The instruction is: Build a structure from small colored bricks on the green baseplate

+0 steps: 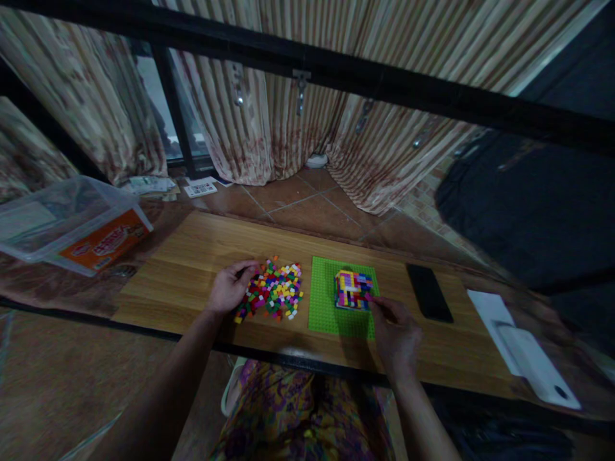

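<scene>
A loose heap of small coloured toy bricks (276,288) lies on the wooden board. At the heap's left edge is my left hand (230,286), its fingers curled and thumb close to the index finger; what they pinch, if anything, is too small to make out. To the right lies a green studded baseplate (321,307), bearing a compact block built of multicoloured bricks (353,289). My right hand (396,330) reaches over the plate's right edge, thumb and fingertips pinched around a small pink brick (369,297) against the built block's right side.
A black phone (429,292) lies right of the baseplate on the wooden board (168,275). Farther right are a white sheet (490,314) and a white phone-shaped object (545,371). A clear plastic tub (91,218) stands at left. A dark bar crosses above; striped curtains hang behind.
</scene>
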{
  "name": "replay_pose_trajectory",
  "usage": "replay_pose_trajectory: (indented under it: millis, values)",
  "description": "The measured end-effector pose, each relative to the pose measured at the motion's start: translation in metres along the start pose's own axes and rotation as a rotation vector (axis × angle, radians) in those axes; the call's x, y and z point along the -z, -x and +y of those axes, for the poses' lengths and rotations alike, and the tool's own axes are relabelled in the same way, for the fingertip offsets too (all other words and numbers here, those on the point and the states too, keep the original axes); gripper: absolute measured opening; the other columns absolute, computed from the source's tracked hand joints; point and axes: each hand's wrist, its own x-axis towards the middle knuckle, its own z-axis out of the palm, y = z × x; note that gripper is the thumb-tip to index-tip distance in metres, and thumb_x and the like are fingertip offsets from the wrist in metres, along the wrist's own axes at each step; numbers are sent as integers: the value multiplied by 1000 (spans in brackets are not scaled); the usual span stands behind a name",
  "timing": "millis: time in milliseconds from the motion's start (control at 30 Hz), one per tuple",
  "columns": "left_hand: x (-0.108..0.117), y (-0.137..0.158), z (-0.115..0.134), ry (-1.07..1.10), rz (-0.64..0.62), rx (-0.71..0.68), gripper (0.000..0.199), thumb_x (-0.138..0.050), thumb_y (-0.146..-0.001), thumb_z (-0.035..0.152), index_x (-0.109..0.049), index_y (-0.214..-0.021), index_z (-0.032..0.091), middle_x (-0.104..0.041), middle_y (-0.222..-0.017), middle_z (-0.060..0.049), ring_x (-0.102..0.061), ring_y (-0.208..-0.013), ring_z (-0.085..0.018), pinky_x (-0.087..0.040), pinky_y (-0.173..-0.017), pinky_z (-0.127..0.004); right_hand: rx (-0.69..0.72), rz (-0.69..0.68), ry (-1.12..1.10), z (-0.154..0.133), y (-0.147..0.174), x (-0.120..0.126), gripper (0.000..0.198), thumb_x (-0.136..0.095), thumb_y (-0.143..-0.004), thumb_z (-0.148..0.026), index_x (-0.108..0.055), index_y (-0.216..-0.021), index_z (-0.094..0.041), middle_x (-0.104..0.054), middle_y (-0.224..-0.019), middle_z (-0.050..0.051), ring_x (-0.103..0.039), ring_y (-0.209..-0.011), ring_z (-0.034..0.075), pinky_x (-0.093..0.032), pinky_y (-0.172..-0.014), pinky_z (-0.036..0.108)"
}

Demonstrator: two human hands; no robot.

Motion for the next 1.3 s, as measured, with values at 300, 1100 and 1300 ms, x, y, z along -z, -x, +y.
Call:
replay_pose_trajectory:
  millis: [300, 1100, 1300]
  values:
    - [-1, -2, -9, 5, 7, -13, 39, -56, -83, 50, -72, -103, 20, -74, -105, -6, -67, -100, -24, -51, -93, -35, 156, 60, 285, 5, -2, -12, 22, -56, -86, -33, -71, -88, -16, -68, -83, 7, -63, -74, 19, -47, -68, 29]
    - [-1, -2, -13, -18, 8, -2, 38, -56, -84, 48, -72, -104, 21, -73, -106, -6, -67, -100, -23, -51, -94, -35, 345, 66, 352, 29, 2, -15, 29, -53, -92, -37, -73, -98, -16, -66, -89, 10, -59, -86, 20, -49, -77, 34]
    - [-1, -2, -10, -16, 11, 1, 37, -56, -83, 48, -72, -103, 21, -73, -107, -5, -67, -100, -23, -50, -96, -36, 251, 36, 182, 27, 4, -19, 30, -51, -93, -37, -72, -96, -15, -66, -91, 10, -62, -84, 19, -51, -75, 31]
